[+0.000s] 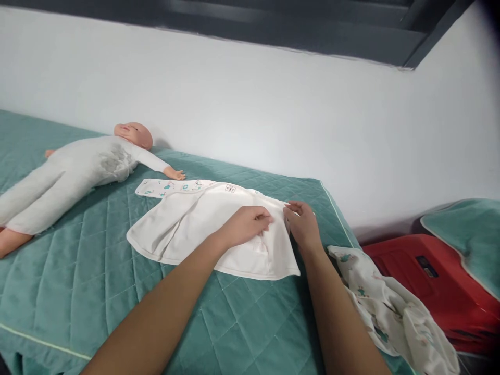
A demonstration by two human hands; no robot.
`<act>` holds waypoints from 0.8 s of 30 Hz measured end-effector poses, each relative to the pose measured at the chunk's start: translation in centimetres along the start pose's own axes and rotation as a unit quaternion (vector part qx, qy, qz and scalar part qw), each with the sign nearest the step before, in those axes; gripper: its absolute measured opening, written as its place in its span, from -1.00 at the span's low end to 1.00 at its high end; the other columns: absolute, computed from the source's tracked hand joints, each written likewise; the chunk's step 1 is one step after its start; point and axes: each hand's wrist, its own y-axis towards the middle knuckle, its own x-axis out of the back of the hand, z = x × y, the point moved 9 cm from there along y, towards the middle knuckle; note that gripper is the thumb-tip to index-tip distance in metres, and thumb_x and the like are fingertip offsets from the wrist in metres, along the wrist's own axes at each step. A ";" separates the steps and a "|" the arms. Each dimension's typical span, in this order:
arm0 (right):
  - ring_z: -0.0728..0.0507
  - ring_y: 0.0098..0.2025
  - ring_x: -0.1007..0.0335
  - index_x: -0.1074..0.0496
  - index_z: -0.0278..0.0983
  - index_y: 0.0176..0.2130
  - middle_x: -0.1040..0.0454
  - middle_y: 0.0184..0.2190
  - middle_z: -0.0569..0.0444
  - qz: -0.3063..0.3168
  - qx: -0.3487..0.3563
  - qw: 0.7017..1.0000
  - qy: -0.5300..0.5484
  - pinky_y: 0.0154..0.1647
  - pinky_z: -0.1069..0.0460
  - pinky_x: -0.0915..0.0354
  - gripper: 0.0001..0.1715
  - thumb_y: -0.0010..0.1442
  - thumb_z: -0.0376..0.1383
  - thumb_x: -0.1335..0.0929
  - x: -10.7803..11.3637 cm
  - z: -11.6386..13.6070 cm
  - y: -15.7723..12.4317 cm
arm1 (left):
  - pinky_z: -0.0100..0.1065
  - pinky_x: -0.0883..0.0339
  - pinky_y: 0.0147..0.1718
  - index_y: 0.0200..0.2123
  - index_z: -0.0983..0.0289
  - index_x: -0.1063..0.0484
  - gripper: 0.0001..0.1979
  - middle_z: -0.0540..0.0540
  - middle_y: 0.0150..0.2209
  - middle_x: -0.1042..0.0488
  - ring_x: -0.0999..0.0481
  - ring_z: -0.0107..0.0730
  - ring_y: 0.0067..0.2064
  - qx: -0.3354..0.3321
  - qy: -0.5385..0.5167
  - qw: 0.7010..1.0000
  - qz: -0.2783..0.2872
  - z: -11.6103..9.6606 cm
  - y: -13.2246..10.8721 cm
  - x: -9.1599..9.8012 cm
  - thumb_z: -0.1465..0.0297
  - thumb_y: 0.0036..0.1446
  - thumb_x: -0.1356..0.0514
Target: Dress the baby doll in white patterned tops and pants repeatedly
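Note:
A small white baby shirt point(187, 224) lies spread on a teal quilted bed cover point(97, 291), its printed sleeve pointing left towards a doll. My left hand point(246, 224) rests on the shirt's right part with fingers curled, pinching the fabric. My right hand point(302, 224) is at the shirt's right edge, fingers closed on the cloth there. Both forearms reach in from the bottom of the view.
A baby doll point(78, 172) in a white suit lies on its back at the left, one arm stretched towards the shirt. A crumpled printed garment point(390, 312) hangs at the bed's right edge. A red case point(429, 281) and a teal cushion point(469, 239) sit to the right, below a white wall.

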 end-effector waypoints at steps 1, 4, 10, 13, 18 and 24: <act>-0.16 -0.17 -0.51 -0.37 -0.29 -0.07 -0.53 -0.07 -0.11 0.002 -0.006 1.000 -0.002 -0.09 -0.05 -0.38 -0.59 0.08 -0.20 -0.32 -0.1 0.0 0.0 | -0.29 -0.35 -0.23 -0.35 0.22 -0.50 -0.76 0.11 -0.29 -0.58 -0.53 -0.24 -0.24 -0.005 0.067 0.997 -0.037 0.5 0.3 0.6 0.28 0.25 -0.08; -0.15 -0.20 -0.49 -0.37 -0.29 -0.03 -0.52 -0.06 -0.10 -0.002 -0.002 1.000 -0.019 -0.05 -0.08 -0.36 -0.55 0.06 -0.24 -0.33 -0.2 0.5 -0.3 | -0.18 -0.28 0.01 -0.20 0.21 -0.51 -0.76 0.13 -0.11 -0.56 -0.45 -0.13 0.02 -0.017 0.261 0.961 -0.094 1.3 1.2 1.4 0.37 0.27 -0.03; -0.14 -0.26 -0.45 -0.36 -0.36 0.06 -0.47 -0.02 -0.14 -0.034 0.030 0.993 -0.109 -0.01 -0.12 -0.34 -0.48 0.07 -0.33 -0.32 0.1 1.2 -0.4 | -0.05 -0.15 0.18 0.17 0.18 -0.28 -0.62 0.15 0.24 -0.32 -0.24 -0.13 0.25 0.017 0.371 0.922 -0.111 2.9 2.9 2.2 0.34 0.30 -0.02; -0.15 -0.24 -0.45 -0.40 -0.36 0.01 -0.42 0.00 -0.17 -0.042 0.063 0.986 -0.151 0.00 -0.13 -0.34 -0.53 0.07 -0.39 -0.29 0.1 1.6 -0.5 | -0.04 -0.18 0.14 0.26 0.18 -0.17 -0.54 0.21 0.25 -0.28 -0.25 -0.06 0.22 0.023 0.403 0.906 -0.130 3.1 3.8 2.6 0.31 0.31 0.00; -0.19 -0.07 -0.43 -0.43 -0.34 -0.07 -0.44 -0.04 -0.16 -0.056 0.159 0.981 -0.101 0.01 -0.11 -0.37 -0.65 0.14 -0.38 -0.25 0.6 3.7 -1.4 | -0.12 -0.31 0.01 0.16 0.21 -0.31 -0.62 0.26 0.09 -0.36 -0.35 -0.05 0.11 0.008 0.444 0.889 -0.113 3.3 5.7 2.8 0.33 0.31 0.02; -0.21 0.12 -0.36 -0.38 -0.24 0.04 -0.46 0.05 -0.07 0.072 0.197 0.978 -0.014 0.22 -0.20 -0.26 -0.60 0.25 -0.14 -0.30 -2.5 6.0 -3.9 | -0.15 -0.32 0.02 0.10 0.19 -0.37 -0.65 0.19 0.00 -0.48 -0.43 -0.11 0.07 -0.005 0.294 0.945 -0.143 3.6 6.2 3.8 0.27 0.31 -0.02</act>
